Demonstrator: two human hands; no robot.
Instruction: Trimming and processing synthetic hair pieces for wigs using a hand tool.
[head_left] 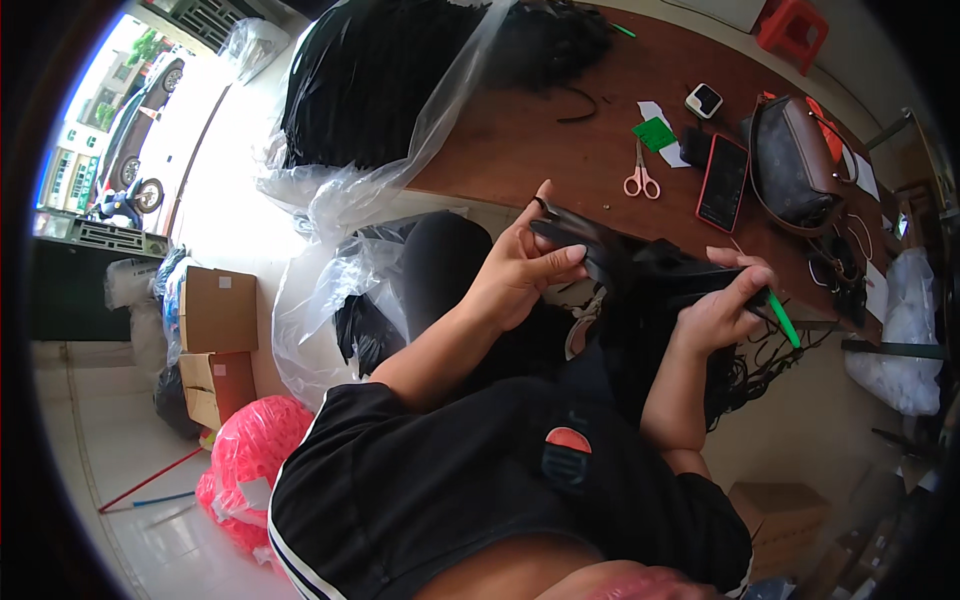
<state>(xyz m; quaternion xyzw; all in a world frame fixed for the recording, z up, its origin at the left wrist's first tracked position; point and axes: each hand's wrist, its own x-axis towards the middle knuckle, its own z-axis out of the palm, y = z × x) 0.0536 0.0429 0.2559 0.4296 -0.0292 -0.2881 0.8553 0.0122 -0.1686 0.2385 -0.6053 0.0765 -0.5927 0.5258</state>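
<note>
My left hand (520,265) grips one end of a bundle of black straps (640,270), fingers wrapped over its top. At the bundle's other end my right hand (728,300) is closed on the straps and also holds a thin green stick (784,320) that points down and right. The bundle hangs over my lap, just off the edge of a brown table (560,140). Loose black strap ends (760,365) dangle below my right hand.
On the table lie pink-handled scissors (641,180), a green card (654,133), a red-cased phone (723,183), a small white device (703,100) and a dark handbag (795,160). Clear plastic bags of black goods (370,90) are at left; cardboard boxes (215,310) and a pink bag (250,460) are on the floor.
</note>
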